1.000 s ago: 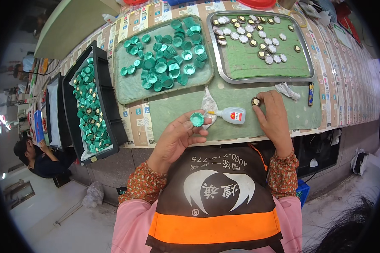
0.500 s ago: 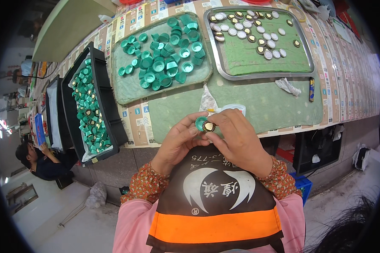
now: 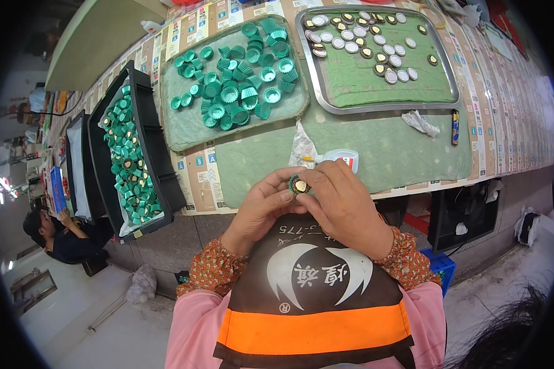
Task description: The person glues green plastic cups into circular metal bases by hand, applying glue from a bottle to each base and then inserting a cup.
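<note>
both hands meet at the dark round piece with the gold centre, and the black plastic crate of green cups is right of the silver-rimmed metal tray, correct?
Wrong side: the head view shows the black plastic crate left of the silver-rimmed metal tray. The left hand and right hand meet at the dark round piece.

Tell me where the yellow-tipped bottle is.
In the head view, the bottle lies right of centre on the green mat, partly hidden by the right hand, its tip over the white cloth.
</note>
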`<state>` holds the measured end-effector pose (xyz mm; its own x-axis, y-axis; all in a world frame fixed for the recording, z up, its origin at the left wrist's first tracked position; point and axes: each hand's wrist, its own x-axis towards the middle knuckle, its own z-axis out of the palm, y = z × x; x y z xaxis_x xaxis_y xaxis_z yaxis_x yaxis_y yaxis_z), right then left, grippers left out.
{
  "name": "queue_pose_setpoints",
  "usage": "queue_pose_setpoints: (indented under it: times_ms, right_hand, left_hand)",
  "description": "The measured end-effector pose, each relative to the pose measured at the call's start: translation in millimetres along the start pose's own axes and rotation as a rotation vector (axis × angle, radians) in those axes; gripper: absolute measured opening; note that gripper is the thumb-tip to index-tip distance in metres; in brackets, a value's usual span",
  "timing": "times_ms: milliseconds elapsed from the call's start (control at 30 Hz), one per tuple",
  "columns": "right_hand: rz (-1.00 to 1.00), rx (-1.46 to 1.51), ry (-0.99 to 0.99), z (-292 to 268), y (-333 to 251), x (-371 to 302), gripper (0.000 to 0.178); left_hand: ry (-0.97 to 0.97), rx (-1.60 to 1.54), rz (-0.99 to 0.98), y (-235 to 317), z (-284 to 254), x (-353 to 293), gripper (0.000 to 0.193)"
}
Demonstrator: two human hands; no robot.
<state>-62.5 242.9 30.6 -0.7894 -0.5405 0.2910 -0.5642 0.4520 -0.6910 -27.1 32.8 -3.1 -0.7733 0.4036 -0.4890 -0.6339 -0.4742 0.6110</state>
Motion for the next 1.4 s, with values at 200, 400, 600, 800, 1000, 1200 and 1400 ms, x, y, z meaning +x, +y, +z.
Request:
queue_pose_setpoints:
  times_ms: [200, 400, 600, 800, 1000, 1200, 1400]
  right_hand:
    - [0.002, 0.002, 0.0, 1, -1, -1, 0.038]
    - [-0.012, 0.007, -0.009, 6, 3, -3, 0.029]
    - [-0.009, 0.079, -0.013, 12, 8, -6, 0.029]
    - [0.178, 0.31, -0.024, 16, 13, -13, 0.028]
    - [0.359, 0.456, -0.039, 20, 16, -14, 0.022]
    - [0.546, 0.706, 0.009, 36, 18, -21, 0.023]
    - [0.587, 0.735, -0.04, 41, 23, -20, 0.022]
  left_hand:
    - [-0.017, 0.042, 0.006, -2, -1, 0, 0.052]
    - [0.009, 0.143, -0.002, 2, 8, -5, 0.05]
    - [0.037, 0.29, 0.018, 0, 8, -4, 0.042]
    - [0.097, 0.266, 0.102, -10, 9, 4, 0.026]
    - [0.098, 0.323, 0.16, -12, 10, 2, 0.024]
    - [0.106, 0.358, 0.223, -22, 14, -1, 0.024]
    - [0.136, 0.301, 0.205, -25, 5, 2, 0.024]
